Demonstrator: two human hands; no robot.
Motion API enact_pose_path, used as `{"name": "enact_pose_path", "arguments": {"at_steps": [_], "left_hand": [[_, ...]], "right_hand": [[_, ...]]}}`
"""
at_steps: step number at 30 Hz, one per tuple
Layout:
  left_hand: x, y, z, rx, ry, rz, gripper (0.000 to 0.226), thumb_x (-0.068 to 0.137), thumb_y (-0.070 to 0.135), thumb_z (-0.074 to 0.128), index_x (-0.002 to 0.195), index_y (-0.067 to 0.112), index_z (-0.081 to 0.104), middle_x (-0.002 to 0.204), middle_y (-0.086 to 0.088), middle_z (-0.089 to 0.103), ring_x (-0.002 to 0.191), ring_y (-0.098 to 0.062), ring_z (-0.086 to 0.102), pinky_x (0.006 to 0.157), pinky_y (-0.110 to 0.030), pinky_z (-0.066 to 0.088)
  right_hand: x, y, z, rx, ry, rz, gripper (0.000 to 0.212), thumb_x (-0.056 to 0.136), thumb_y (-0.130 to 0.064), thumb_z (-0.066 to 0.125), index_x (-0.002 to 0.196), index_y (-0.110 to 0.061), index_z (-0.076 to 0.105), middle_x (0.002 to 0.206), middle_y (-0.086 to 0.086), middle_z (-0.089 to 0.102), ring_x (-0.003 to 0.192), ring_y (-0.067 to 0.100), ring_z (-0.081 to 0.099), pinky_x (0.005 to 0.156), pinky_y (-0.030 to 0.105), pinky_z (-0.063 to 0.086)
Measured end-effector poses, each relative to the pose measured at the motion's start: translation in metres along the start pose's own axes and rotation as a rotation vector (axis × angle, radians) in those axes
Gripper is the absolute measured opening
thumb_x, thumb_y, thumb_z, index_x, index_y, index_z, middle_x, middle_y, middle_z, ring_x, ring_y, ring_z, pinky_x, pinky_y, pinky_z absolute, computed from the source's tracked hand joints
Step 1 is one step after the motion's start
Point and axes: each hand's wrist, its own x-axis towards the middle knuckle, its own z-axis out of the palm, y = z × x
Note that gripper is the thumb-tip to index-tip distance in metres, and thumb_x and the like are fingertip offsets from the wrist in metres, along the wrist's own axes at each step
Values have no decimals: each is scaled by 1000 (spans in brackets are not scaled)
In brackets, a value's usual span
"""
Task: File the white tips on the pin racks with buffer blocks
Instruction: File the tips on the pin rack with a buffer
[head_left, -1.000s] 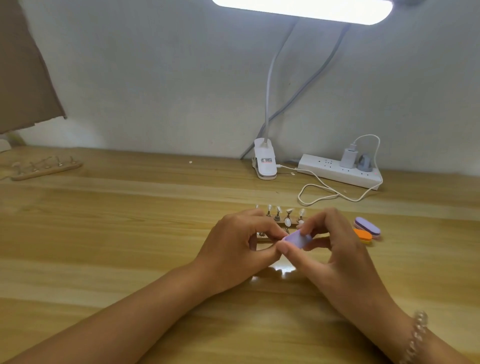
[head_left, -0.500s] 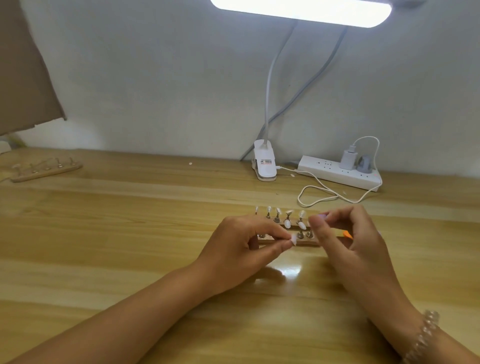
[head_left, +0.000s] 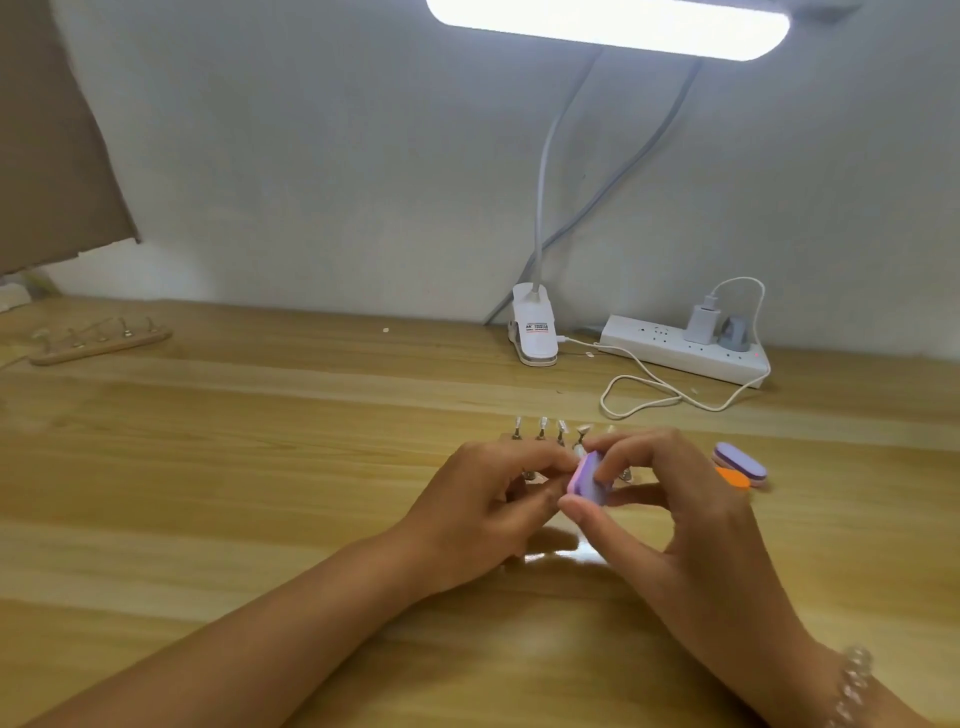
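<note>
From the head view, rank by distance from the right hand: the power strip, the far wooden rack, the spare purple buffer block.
1. Spare purple buffer block, just right of the right hand.
2. Power strip, behind by the wall.
3. Far wooden rack, back left.

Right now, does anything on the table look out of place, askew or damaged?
Nothing looks spilled or damaged. Only a second pin rack lies at the back left of the table, askew to its edge, away from the work. The right hand holds a purple buffer block against a tip the left hand pinches.
</note>
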Motion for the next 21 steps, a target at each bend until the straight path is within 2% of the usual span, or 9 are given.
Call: {"name": "enact_pose_path", "arguments": {"at_steps": [3,4,8,9,11,14,16,19,21], "left_hand": [[1,4,1,-11,-2,17,8,96,21,63,97,23,71,76,20,62,52,5,54,54,-12,37],[0,4,1,-14,0,22,8,96,23,63,97,25,70,76,19,62,51,5,54,54,-13,37],[0,-2,1,21,-6,11,13,96,16,60,101,18,72,80,16,63,51,2,52,54,-17,37],[0,-3,1,22,-1,14,12,96,17,60,100,20,71,80,17,63,51,2,52,54,-16,37],[-1,-3,1,-11,11,28,9,97,23,61,95,26,69,81,17,65,47,1,53,51,-14,37],[-1,-3,2,-64,7,25,13,100,24,57,96,27,69,92,12,71,39,-5,52,44,-14,38],[-1,-3,2,-46,4,32,14,101,23,55,97,24,68,92,15,71,38,-6,53,45,-13,38],[-1,-4,1,11,0,35,13,101,17,55,98,14,67,75,18,64,42,-3,54,48,-15,38],[0,-3,1,73,-21,42,13,100,17,55,96,14,67,68,18,59,48,1,54,51,-19,38]], "right_hand": [[3,3,-4,64,47,187,26,78,-34,74,88,-17,58,98,-6,65,97,12,65,76,38,58],[3,4,-5,56,59,189,25,78,-33,74,88,-17,58,97,-7,65,97,11,65,76,39,58],[0,0,-1,-23,0,-22,27,84,-36,75,88,-16,57,97,-12,59,98,6,62,75,21,55],[1,1,-1,-9,-8,-2,27,84,-36,74,88,-15,57,96,-10,60,98,8,62,75,22,56],[3,4,-3,49,38,148,28,80,-35,74,87,-14,58,95,-4,63,97,11,64,74,30,58],[7,9,-10,181,169,321,27,77,-35,70,90,-15,57,99,-3,65,98,12,65,74,23,57],[6,7,-9,172,196,264,25,81,-32,70,93,-15,56,105,-3,62,101,14,64,75,21,56],[1,1,-1,75,79,46,22,85,-22,75,95,-12,57,109,-1,58,105,13,62,78,22,55],[1,2,1,65,11,46,23,85,-26,73,94,-11,58,107,-2,60,108,9,61,80,26,57]]}}
